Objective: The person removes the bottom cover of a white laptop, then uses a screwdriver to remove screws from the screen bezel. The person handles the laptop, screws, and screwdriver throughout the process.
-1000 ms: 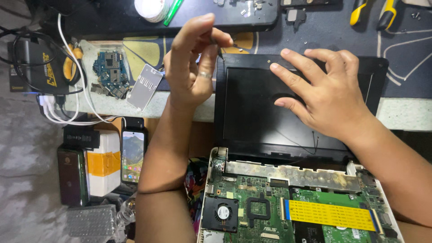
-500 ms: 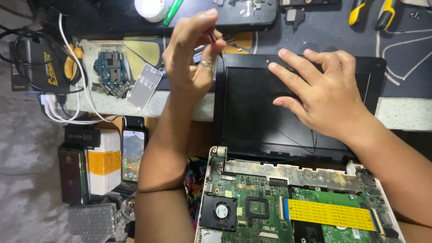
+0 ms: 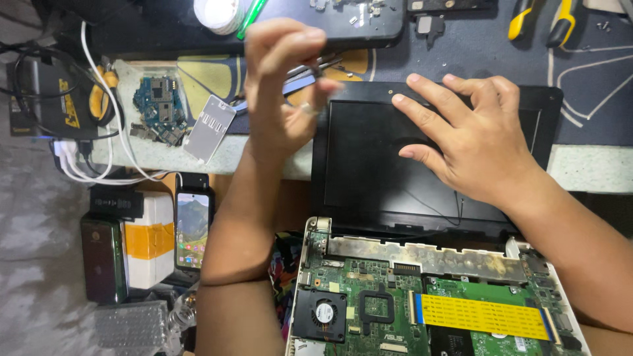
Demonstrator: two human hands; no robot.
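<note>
My left hand (image 3: 280, 86) is raised above the top left corner of a black laptop screen panel (image 3: 369, 178). Its fingertips pinch a thin metal tool (image 3: 318, 67), blurred and partly hidden by the fingers. Flat on the screen's upper right part lies my right hand (image 3: 478, 142), fingers spread and holding nothing. Below the screen the laptop's opened base shows a green motherboard (image 3: 376, 290), a small black fan (image 3: 320, 314) and a yellow flat cable (image 3: 484, 315).
At the left lie a blue circuit board (image 3: 157, 105), a silver plate (image 3: 209, 128), white cables (image 3: 92, 168), a lit phone (image 3: 193, 227), a dark phone (image 3: 103, 258) and a white box with yellow tape (image 3: 150, 240). Yellow-handled pliers (image 3: 544, 20) rest at the top right.
My left hand has lifted a little and its fingers have closed tighter around the thin tool. My right hand stays flat on the screen.
</note>
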